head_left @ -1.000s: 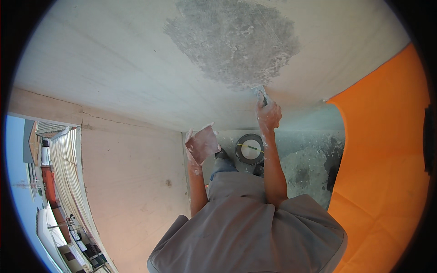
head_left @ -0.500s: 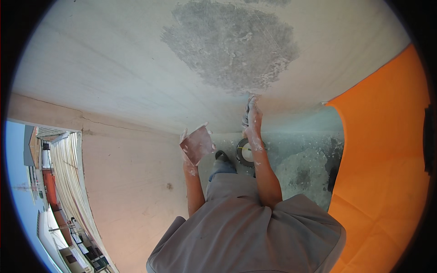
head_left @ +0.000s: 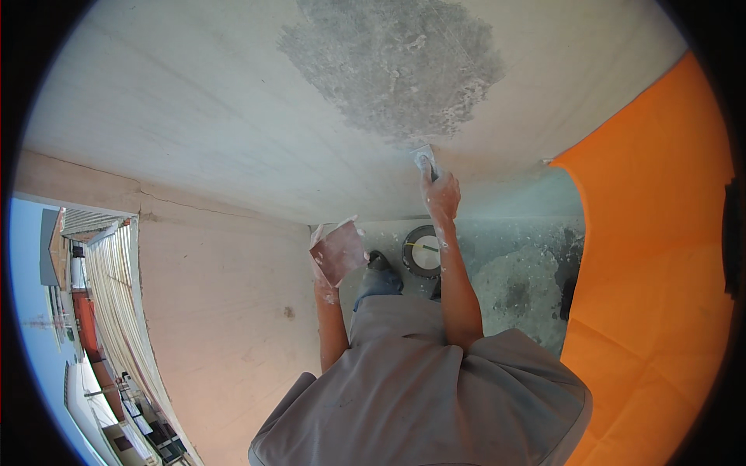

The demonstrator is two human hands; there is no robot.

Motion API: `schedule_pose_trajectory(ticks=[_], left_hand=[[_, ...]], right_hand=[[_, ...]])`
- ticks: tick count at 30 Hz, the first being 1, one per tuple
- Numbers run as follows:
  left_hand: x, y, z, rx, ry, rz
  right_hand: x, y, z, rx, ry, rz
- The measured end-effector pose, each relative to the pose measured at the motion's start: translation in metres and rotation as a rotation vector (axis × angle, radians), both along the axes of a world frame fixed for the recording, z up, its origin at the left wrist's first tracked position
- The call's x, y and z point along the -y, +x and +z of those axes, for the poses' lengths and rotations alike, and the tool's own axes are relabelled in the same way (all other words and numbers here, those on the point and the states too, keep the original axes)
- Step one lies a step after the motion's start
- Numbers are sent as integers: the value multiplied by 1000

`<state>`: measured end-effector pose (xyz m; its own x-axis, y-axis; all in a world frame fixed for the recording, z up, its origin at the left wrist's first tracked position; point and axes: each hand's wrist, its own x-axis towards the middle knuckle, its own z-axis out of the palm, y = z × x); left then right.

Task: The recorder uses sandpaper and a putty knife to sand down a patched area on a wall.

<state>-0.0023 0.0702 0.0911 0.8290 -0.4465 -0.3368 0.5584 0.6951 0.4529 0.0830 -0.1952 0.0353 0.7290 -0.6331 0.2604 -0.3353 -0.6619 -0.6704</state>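
My right hand [head_left: 442, 196], spotted with white, is closed round a putty knife [head_left: 423, 154]. The knife's blade is at the pale wall [head_left: 233, 101], just below a rough grey patch [head_left: 396, 66]; I cannot tell whether it touches. Lower and to the left, my left hand [head_left: 321, 278] grips a square reddish-brown board [head_left: 339, 252] with whitish paste along its edges. Most of its fingers are hidden by the board.
A round dark-rimmed bucket [head_left: 422, 247] with pale contents stands on the splattered floor [head_left: 513, 287], near my shoe [head_left: 378, 262]. Orange sheeting [head_left: 653, 256] hangs along the right. On the left, beyond a low wall [head_left: 225, 311], buildings show outside.
My right hand has turned and shifted slightly right, so the putty knife's blade now shows. The left hand and board have barely moved.
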Motion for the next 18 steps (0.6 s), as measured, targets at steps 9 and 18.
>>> schedule_pose_trajectory(ticks=[9,18], left_hand=[[-9,-5,-8,-34,-42,-4],[-15,10,-11,-47,-45,11]], right_hand=[[24,-3,38,-21,8,81],[21,9,12,24,-66,16]])
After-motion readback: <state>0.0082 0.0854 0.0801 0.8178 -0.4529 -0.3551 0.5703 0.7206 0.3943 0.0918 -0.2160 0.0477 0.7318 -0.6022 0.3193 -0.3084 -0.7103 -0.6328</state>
